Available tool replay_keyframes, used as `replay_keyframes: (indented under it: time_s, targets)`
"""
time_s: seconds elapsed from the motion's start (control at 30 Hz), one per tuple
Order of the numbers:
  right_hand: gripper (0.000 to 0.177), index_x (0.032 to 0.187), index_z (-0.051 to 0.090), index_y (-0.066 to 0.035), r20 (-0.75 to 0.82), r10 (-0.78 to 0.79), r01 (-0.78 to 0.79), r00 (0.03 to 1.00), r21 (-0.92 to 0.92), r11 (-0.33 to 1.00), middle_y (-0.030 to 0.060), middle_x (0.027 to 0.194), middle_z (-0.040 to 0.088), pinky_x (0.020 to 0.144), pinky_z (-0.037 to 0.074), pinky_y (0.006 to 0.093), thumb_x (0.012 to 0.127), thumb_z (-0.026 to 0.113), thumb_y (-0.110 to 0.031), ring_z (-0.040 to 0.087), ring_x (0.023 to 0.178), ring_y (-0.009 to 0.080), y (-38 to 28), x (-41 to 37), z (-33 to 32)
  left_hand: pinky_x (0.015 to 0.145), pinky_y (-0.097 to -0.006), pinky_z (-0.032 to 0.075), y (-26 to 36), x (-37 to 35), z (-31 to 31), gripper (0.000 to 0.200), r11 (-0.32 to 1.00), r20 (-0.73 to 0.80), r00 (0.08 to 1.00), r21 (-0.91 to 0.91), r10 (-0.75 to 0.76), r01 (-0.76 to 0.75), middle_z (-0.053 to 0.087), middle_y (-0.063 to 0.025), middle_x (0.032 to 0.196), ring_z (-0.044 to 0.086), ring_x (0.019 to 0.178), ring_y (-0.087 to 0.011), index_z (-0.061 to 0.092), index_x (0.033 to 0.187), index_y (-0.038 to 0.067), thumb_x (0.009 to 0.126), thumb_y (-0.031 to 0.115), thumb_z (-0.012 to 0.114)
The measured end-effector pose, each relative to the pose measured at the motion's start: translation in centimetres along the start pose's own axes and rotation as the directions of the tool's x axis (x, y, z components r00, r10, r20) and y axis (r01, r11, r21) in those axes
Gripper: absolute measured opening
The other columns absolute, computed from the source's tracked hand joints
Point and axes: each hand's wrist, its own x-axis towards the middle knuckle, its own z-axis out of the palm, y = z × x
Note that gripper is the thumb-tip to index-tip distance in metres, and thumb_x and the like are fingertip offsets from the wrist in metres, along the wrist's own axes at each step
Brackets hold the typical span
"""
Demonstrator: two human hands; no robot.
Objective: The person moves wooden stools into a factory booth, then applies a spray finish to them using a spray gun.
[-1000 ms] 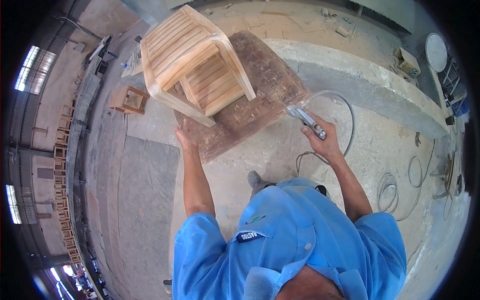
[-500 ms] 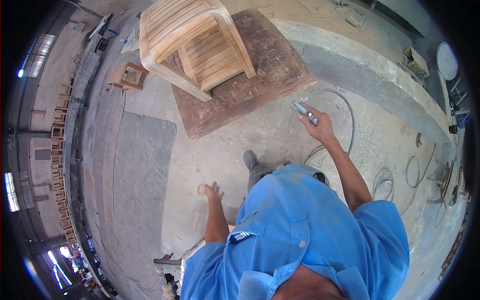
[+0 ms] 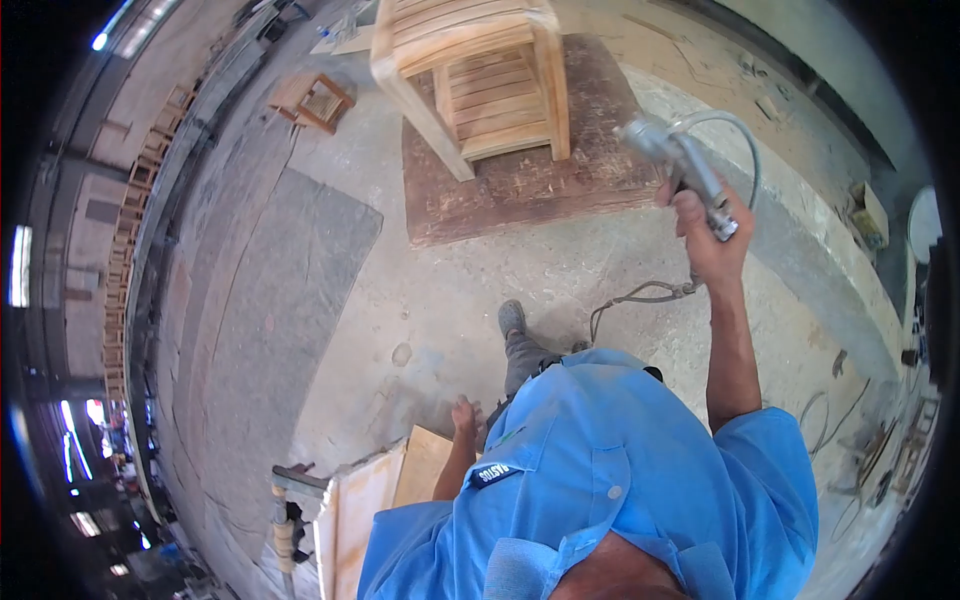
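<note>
My right hand (image 3: 715,235) is closed around the handle of a metal spray gun (image 3: 698,172), held up to the right of a slatted wooden chair-like piece (image 3: 490,95). A grey hose (image 3: 752,140) loops beside the gun. The wooden piece stands on a worn brown board (image 3: 540,195), its top cut off by the frame edge. Low by my left side hangs my left hand (image 3: 465,414), small in view, with its fingers loosely apart and nothing seen in them. Close to it is a pale wooden panel (image 3: 422,465).
A small wooden stool (image 3: 312,102) stands at the upper left, near a dark mat (image 3: 300,235). A low concrete ledge (image 3: 815,235) curves along the right. At lower left is a clamp-like stand (image 3: 285,520). Several wooden frames (image 3: 122,290) line the far left.
My right hand has lifted the spray gun up and to the right, nearer the camera. My left hand has dropped back towards my side. The view has shifted, bringing the panel into sight.
</note>
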Motion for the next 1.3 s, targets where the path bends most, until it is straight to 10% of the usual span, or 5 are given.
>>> replay_keyframes:
  time_s: [0.33,0.63,0.93,1.17,1.3]
  targets:
    - [0.048,0.121,0.06,0.0,0.211,-0.347,0.351,0.914,0.02,0.936,0.0179,0.103,0.069,0.073,0.053,0.0291,0.078,0.076,-0.015,0.069,0.085,0.0207,1.4,2.9,11.2,0.067,-0.047,0.047,4.6,-1.8,2.2,0.057,0.978,0.005,0.985,-0.117,0.173,-0.171,0.063,-0.0119,0.116,0.061,0.098,-0.0277,0.04,0.133,0.012,0.092,0.051,0.04]
    - [0.047,0.117,0.063,-0.002,0.41,-0.012,0.129,0.912,-0.26,0.957,0.0187,0.094,0.069,0.066,0.053,0.0312,0.079,0.076,-0.026,0.07,0.077,0.0248,11.6,0.1,14.9,0.031,-0.0245,0.025,-7.0,-0.6,0.7,0.045,0.913,-0.096,0.988,-0.381,0.118,-0.146,0.043,0.0007,0.052,0.035,0.034,-0.0094,0.037,0.074,0.013,0.093,0.053,0.045]
    - [0.046,0.116,0.065,-0.005,0.476,0.114,0.075,0.872,-0.359,0.93,0.0189,0.09,0.07,0.067,0.052,0.034,0.076,0.076,-0.027,0.069,0.078,0.0284,17.4,-2.7,17.2,0.056,-0.0417,0.044,-4.8,3.1,-0.1,0.065,0.971,-0.007,1.0,-0.238,0.002,-0.003,0.062,-0.0129,0.114,0.061,0.093,-0.0285,0.031,0.137,0.012,0.092,0.057,0.043]
    - [0.05,0.126,0.058,-0.002,0.33,-0.198,0.223,0.923,-0.039,0.974,0.0124,0.091,0.07,0.067,0.051,0.0266,0.081,0.074,-0.017,0.064,0.073,0.0141,6.3,5.7,18.7,0.064,-0.0406,0.046,8.7,4.1,0.4,0.055,0.998,0.011,0.999,-0.037,-0.042,0.042,0.065,-0.0124,0.109,0.062,0.092,-0.0267,0.045,0.125,0.007,0.09,0.05,0.042]
    - [0.051,0.127,0.056,0.0,0.152,-0.297,0.296,0.943,0.027,0.955,0.0107,0.097,0.068,0.07,0.051,0.0273,0.082,0.074,-0.016,0.063,0.081,0.0142,0.6,8.6,18.1,0.069,-0.0396,0.046,18.3,6.9,2.5,0.052,0.923,0.085,0.933,0.135,0.35,-0.359,0.065,-0.0113,0.108,0.061,0.094,-0.0236,0.047,0.124,0.007,0.09,0.046,0.047]
